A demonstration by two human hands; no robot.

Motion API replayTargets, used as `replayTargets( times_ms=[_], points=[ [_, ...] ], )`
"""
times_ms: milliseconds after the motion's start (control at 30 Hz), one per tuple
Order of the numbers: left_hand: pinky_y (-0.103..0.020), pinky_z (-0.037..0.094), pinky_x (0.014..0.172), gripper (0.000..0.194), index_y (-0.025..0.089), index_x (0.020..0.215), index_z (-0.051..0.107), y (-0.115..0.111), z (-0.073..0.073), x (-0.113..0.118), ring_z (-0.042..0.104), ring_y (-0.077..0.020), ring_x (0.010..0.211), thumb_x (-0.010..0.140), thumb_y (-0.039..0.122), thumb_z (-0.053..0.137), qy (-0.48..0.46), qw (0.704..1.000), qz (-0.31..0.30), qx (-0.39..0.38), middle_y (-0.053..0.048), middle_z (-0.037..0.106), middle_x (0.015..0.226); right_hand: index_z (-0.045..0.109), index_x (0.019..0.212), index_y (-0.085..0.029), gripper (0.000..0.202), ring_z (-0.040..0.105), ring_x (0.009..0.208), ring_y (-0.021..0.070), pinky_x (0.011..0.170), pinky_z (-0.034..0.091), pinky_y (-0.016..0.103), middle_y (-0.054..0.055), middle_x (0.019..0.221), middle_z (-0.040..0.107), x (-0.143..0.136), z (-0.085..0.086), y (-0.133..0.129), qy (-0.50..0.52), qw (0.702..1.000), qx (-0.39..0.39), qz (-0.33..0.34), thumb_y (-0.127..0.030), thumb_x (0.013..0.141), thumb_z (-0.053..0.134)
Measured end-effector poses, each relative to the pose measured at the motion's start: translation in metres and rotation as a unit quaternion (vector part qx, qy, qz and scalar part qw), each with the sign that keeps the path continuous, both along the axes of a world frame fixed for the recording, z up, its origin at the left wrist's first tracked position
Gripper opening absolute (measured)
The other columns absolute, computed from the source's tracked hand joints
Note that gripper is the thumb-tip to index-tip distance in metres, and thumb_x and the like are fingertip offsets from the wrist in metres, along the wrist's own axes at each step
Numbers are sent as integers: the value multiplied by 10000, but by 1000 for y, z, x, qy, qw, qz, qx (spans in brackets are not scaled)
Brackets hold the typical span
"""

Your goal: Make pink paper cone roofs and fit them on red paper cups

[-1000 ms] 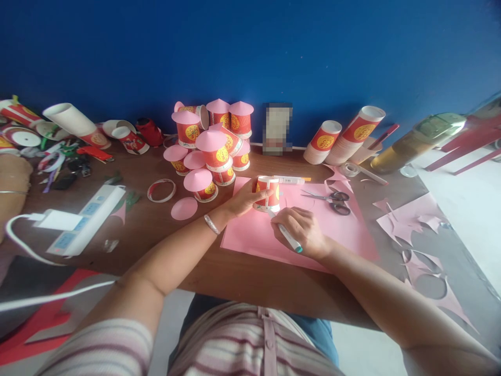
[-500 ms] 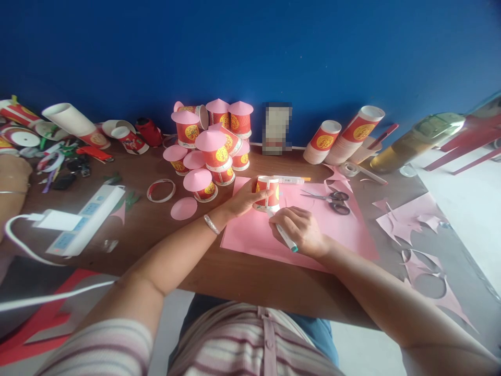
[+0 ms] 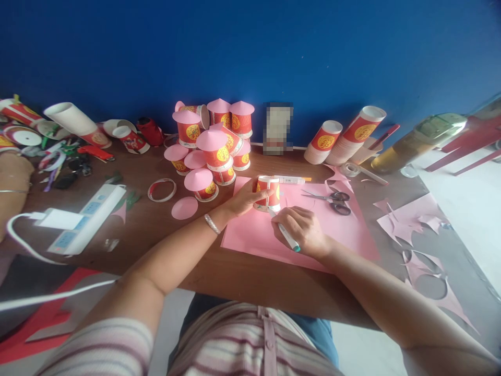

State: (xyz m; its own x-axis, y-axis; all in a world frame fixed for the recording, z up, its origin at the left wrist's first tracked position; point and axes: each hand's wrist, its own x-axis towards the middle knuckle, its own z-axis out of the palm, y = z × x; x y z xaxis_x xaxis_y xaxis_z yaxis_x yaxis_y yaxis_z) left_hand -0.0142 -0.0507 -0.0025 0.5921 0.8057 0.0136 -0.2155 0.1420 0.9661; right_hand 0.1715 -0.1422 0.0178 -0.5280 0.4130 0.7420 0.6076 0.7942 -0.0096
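Over the pink sheet [image 3: 250, 237], the right hand [image 3: 301, 230] is gripping a white marker [image 3: 288, 237] with a green end, its fingers closing round the barrel and its tip pointing at the pale lower band of a red cup [image 3: 271, 183]; whether the tip is touching, the fingers are making hard to tell. The cup is sitting upright over the left part of the pink sheet, towards its far edge, and the left hand [image 3: 247, 198] is gripping it from the left, the thumb lying across its front. The step appears to be marking that band, and doing it well is meaning light pressure, a steady tip, and a cup turning in small amounts under the left fingers, with the thumb keeping above the fresh ink. Resting the right hand's heel on the pink sheet would be helping steady the stroke. On the right of the sheet, scissors [image 3: 338, 201] are lying with their points facing the cup, so the right wrist is best keeping clear of them. A pen with an orange end [image 3: 293, 180] is lying along the sheet's far edge. Beyond its far left corner, cone-topped cups [image 3: 212, 141] are clustering.
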Motion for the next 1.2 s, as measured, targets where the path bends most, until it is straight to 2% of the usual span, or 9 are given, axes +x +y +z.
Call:
replayTargets(
  times_ms=[200, 333, 500, 667, 767, 900, 967, 1067, 1200],
  points=[
    [-292, 521, 756, 393, 164, 1021, 668, 1, -5, -1, 637, -167, 829, 794, 446, 822, -13, 1000, 4, -16, -45, 670, 923, 519, 924, -232, 238, 525, 546, 117, 546, 460, 260, -46, 652, 587, -1, 1, -3, 22, 1000, 0, 16, -21, 846, 596],
    [-330, 551, 799, 399, 167, 1041, 673, -2, 2, -1, 673, -201, 892, 798, 449, 816, -36, 999, -7, -37, -63, 694, 974, 523, 924, -243, 247, 585, 598, 123, 668, 569, 280, -47, 670, 600, -3, 0, -4, 30, 999, -16, 39, -22, 841, 598],
    [-297, 538, 738, 380, 130, 962, 683, -5, 13, -2, 668, -182, 806, 796, 446, 813, -64, 997, -16, -34, -61, 692, 860, 545, 940, -243, 242, 567, 566, 109, 937, 620, 404, -57, 700, 625, -3, 2, -4, 65, 994, -57, 70, -24, 844, 586],
    [-321, 556, 790, 425, 158, 1120, 676, -3, 7, -4, 687, -202, 898, 814, 426, 801, -71, 996, -13, -52, -67, 701, 967, 559, 951, -245, 206, 588, 585, 124, 1047, 564, 527, -54, 725, 638, -2, 3, -3, 80, 985, -117, 95, -56, 871, 561],
    [-329, 565, 809, 483, 199, 1211, 658, -3, 4, -4, 678, -204, 959, 814, 434, 798, -73, 995, -2, -70, -57, 688, 1036, 554, 958, -241, 197, 602, 596, 128, 1040, 572, 521, -49, 733, 638, -3, 3, -4, 81, 982, -127, 112, -58, 885, 558],
    [-344, 559, 840, 528, 200, 1231, 650, -4, 2, -4, 659, -227, 1015, 805, 475, 800, -47, 996, 8, -75, -71, 685, 1077, 545, 953, -236, 195, 605, 583, 127, 1032, 583, 495, -47, 715, 630, -5, 4, -3, 71, 982, -119, 131, -53, 891, 573],
    [-320, 546, 808, 535, 191, 1190, 649, -5, 2, -3, 651, -208, 956, 766, 454, 841, -23, 998, 7, -66, -54, 675, 1012, 546, 942, -237, 187, 611, 584, 129, 1015, 591, 476, -45, 709, 627, -6, 4, -3, 55, 982, -117, 136, -58, 897, 577],
    [-285, 528, 775, 434, 172, 1032, 643, -4, 3, -2, 626, -164, 874, 752, 425, 856, -8, 998, 6, -54, -21, 637, 912, 549, 965, -239, 185, 625, 610, 132, 964, 606, 445, -40, 730, 640, -5, 2, -2, 54, 984, -110, 132, -67, 902, 578],
    [-281, 525, 745, 401, 168, 965, 625, -5, 6, -1, 621, -152, 827, 773, 457, 825, -26, 997, 18, -63, -13, 622, 872, 538, 1028, -228, 213, 626, 631, 148, 701, 591, 320, -12, 755, 650, -1, -3, -1, 93, 989, -82, 83, -75, 892, 595]
  ],
)
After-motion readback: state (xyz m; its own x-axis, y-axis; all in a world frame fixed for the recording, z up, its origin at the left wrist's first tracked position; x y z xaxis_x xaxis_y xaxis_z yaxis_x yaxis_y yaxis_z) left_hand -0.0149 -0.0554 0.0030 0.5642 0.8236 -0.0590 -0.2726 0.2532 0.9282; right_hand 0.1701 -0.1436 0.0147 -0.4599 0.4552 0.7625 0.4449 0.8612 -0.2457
